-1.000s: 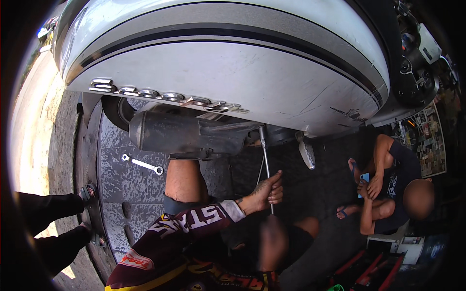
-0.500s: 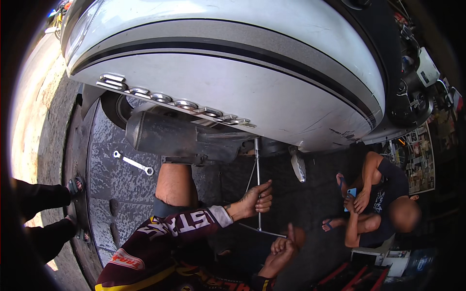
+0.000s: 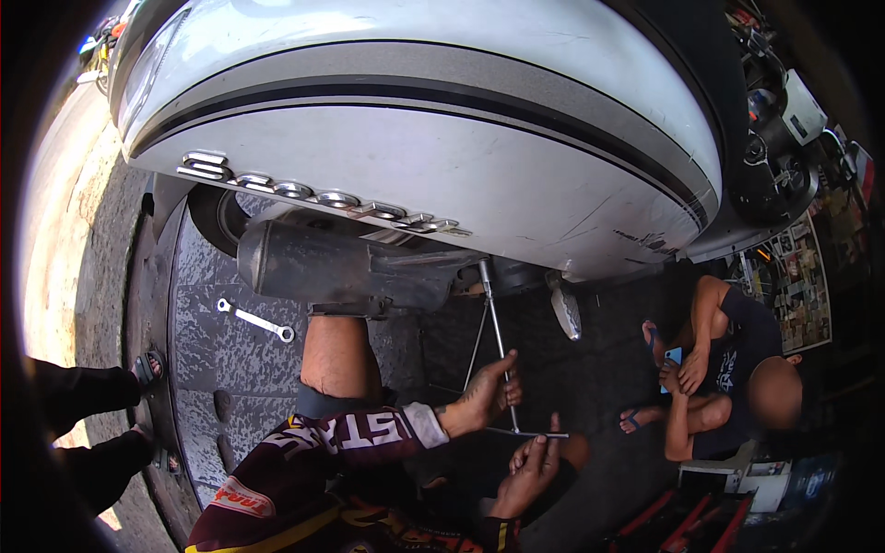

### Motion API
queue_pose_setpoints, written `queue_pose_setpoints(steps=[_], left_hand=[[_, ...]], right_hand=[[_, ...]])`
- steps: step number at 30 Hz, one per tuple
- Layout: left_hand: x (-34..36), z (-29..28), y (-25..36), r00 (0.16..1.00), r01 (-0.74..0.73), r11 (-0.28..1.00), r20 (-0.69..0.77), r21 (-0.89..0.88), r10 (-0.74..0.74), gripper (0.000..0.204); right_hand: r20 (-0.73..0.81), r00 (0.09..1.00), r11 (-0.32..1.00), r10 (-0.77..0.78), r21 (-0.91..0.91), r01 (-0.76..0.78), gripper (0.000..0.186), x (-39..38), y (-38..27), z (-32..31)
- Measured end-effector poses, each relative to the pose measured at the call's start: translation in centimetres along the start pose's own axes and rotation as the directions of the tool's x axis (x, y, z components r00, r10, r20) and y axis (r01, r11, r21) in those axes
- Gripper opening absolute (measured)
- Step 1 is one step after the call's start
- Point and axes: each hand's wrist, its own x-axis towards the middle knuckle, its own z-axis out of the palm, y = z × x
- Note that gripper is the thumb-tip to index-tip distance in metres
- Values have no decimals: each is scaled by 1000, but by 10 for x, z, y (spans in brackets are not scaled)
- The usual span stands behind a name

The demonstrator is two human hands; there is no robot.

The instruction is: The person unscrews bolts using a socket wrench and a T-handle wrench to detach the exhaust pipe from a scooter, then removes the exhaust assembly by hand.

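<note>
A T-handle socket wrench (image 3: pixel 499 330) stands slanted, its socket end up at the underside of a white scooter (image 3: pixel 415 175), beside the dark exhaust muffler (image 3: pixel 341 267). What the socket sits on is hidden. My left hand (image 3: pixel 486 394) is closed round the shaft in its lower part. Just below and to the right, my right hand (image 3: pixel 529 472) has curled fingers with the index finger raised against the crossbar at the wrench's lower end. Left of my bare knee, a ring spanner (image 3: pixel 255 321) lies on the worn floor mat.
A person (image 3: pixel 728 369) sits low at the right, holding a blue phone (image 3: pixel 672 365). Someone's sandalled feet (image 3: pixel 147 369) stand at the left edge. A metal footrest (image 3: pixel 565 310) hangs below the scooter, with a thin stand leg (image 3: pixel 477 346) near the wrench. Red metal bars (image 3: pixel 682 525) are lower right.
The wrench's lower end has swung to the right and its crossbar has turned. My left hand has moved right with the shaft; my right hand has shifted slightly and stays by the crossbar.
</note>
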Motion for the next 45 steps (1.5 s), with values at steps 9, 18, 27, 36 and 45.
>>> queue_pose_setpoints(steps=[9,18,27,36,45], left_hand=[[14,-20,1,945,220,975,238,38,-223,45],[11,-29,6,952,192,978,226,81,-205,45],[22,-23,3,967,155,988,204,3,-152,46],[6,-17,39,634,-427,44,265,903,727,60],[36,9,185,758,116,-835,495,538,425,59]], right_hand=[[371,888,901,270,-422,-98,40,-40,79,-15],[111,984,946,139,279,-165,54,32,8,-33],[344,833,901,433,-149,-407,47,-5,88,-28],[51,976,960,210,179,-216,46,32,36,-8],[326,904,862,277,332,-384,40,25,76,-14]])
